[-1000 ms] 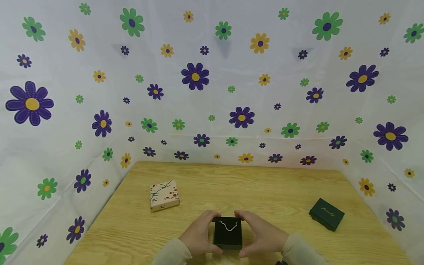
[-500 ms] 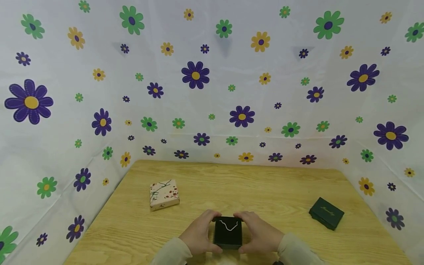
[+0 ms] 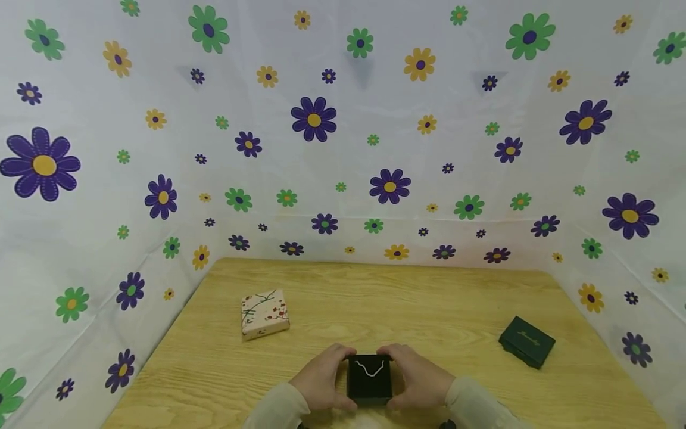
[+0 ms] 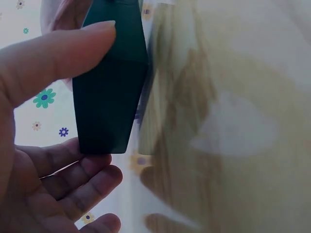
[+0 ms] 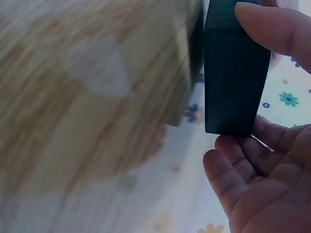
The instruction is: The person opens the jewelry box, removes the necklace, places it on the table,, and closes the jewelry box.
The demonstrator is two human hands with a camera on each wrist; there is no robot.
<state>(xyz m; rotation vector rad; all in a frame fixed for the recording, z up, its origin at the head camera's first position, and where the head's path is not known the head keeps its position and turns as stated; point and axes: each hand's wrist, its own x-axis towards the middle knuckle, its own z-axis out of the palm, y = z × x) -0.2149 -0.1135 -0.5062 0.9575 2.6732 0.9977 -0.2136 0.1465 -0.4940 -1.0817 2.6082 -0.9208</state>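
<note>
A small dark green jewelry box (image 3: 370,390) with a black insert stands uncovered near the front of the table. On the insert lies a thin silver chain (image 3: 370,370), draped in a V. My left hand (image 3: 324,380) holds the box's left side, thumb at the near corner and fingers at the far corner. From the other side my right hand (image 3: 420,379) grips it in the same way. Both wrist views show the box's plain green side (image 4: 108,107) between thumb and fingers. Whether its underside touches the table cannot be told.
A dark green lid (image 3: 527,341) with gold lettering lies on the wooden table (image 3: 386,304) at the right. At the left is a cream box (image 3: 265,314) with a floral branch pattern. A white flower-printed curtain (image 3: 343,161) encloses the back and sides.
My right thumb has come in slightly against the box's near right corner. The head view has shifted a little; the chain, lid and cream box keep their places.
</note>
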